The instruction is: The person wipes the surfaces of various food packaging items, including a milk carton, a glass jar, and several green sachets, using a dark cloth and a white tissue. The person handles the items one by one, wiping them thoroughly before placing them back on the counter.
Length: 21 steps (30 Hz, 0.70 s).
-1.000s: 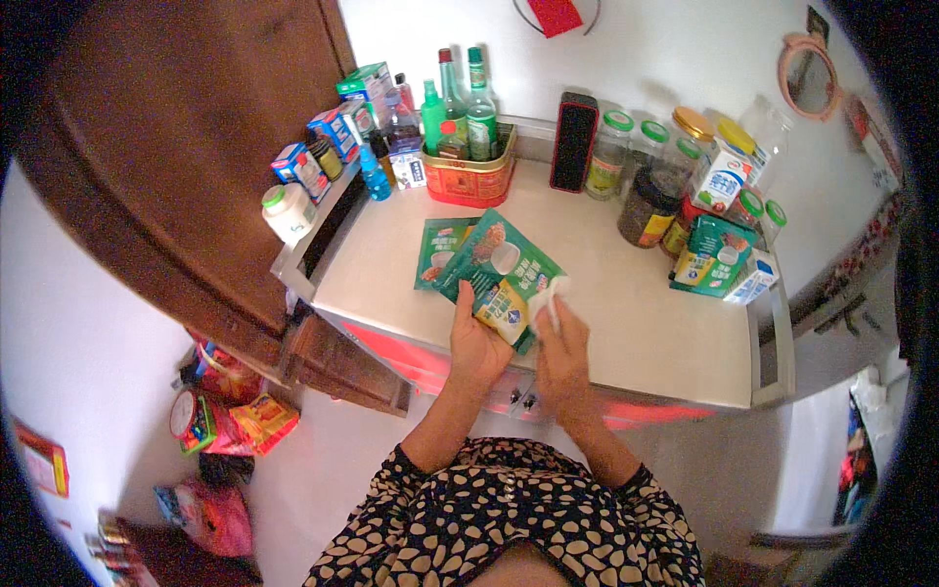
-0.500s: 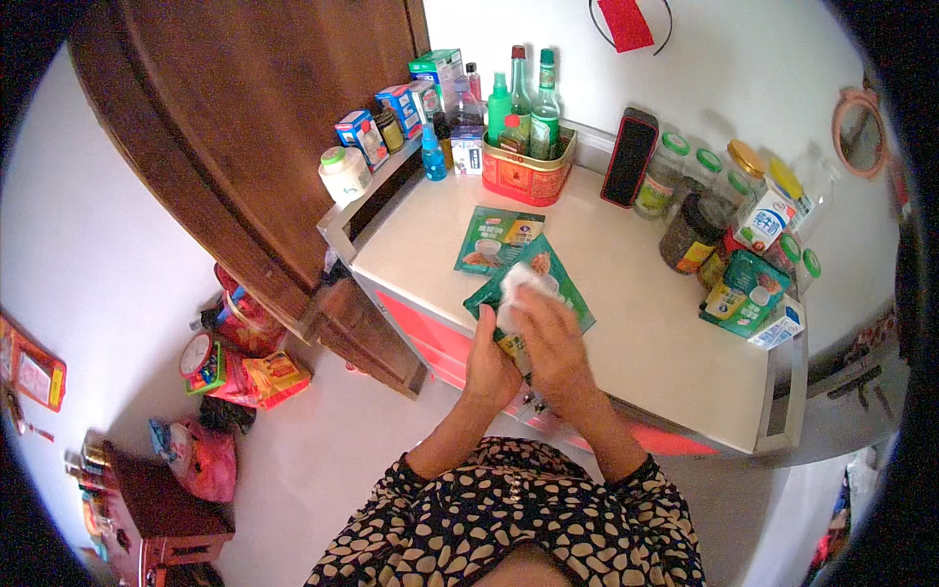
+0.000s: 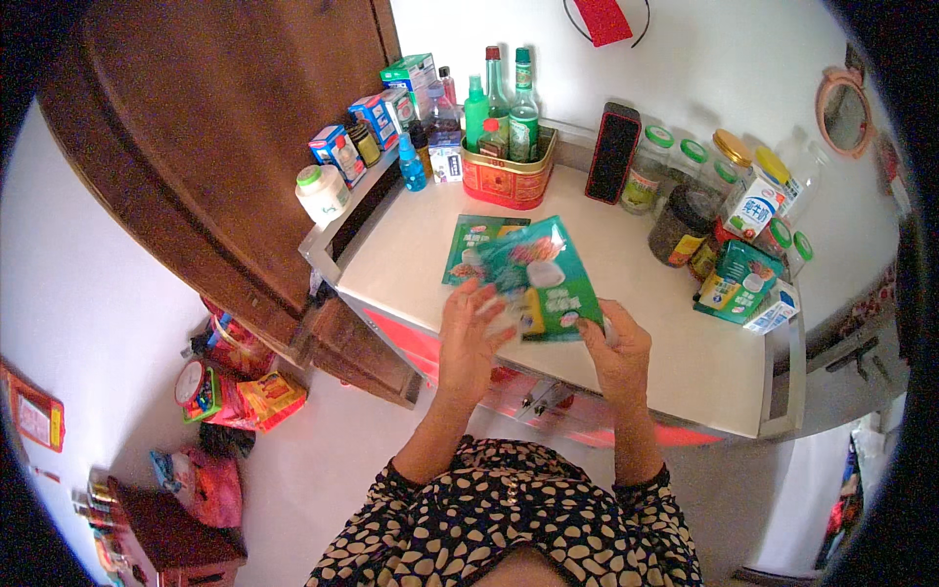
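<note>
A green printed pouch [image 3: 562,293] is tilted up over the near edge of the white cabinet top. My right hand [image 3: 618,352] pinches its lower right corner, and a bit of something white, perhaps a tissue, shows between the fingers. Beside the pouch's lower left side is my left hand [image 3: 468,338], fingers spread and slightly blurred, apparently holding nothing. Partly hidden behind the held pouch, a second green pouch [image 3: 467,245] lies flat on the cabinet top. A third green pouch [image 3: 738,282] leans against jars at the right.
A red tin [image 3: 504,183] with green bottles stands at the back, near a black speaker-like block [image 3: 613,154]. Glass jars [image 3: 648,171] and a white carton [image 3: 758,207] crowd the right. Small boxes and a white jar [image 3: 322,194] line the left ledge. The cabinet top [image 3: 675,362] has a raised metal rim.
The pouch has been lifted and swung to the right, now gripped by my right hand. My left hand has let go and opened. The white wad no longer lies over the pouch's face.
</note>
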Available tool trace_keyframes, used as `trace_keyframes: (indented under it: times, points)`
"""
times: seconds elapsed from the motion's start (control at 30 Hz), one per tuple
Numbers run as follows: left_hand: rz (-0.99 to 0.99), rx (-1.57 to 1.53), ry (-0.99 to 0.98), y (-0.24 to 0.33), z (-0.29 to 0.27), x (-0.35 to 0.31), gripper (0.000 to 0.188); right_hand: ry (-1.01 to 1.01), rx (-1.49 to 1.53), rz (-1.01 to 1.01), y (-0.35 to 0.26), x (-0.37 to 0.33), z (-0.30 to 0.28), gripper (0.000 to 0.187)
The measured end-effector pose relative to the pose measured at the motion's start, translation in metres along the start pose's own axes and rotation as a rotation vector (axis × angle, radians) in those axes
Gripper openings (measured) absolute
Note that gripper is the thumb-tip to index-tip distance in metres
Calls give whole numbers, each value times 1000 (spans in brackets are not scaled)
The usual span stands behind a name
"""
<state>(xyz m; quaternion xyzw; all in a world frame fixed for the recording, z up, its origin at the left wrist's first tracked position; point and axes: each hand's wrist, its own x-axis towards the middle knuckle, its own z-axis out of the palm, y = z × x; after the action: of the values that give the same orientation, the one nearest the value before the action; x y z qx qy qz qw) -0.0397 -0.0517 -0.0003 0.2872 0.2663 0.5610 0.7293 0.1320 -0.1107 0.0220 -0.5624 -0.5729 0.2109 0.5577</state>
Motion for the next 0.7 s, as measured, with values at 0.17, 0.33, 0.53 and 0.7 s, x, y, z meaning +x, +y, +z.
trace_keyframes:
  times: [0.17, 0.33, 0.53, 0.7]
  points:
    - [68, -30, -92, 1, 12, -7, 45, 126, -447, -579, -9, -12, 41, 29]
    - [-85, -320, -77, 2, -7, -2, 41, -139, -234, -563, -22, -23, 61, 34]
    - [-230, -314, -166, -2, -10, -6, 57, 10, -402, -620, -13, 5, 66, 38]
    - [-308, -316, -157, 2, 5, -14, 55, 60, -365, -559, -19, 31, 73, 33]
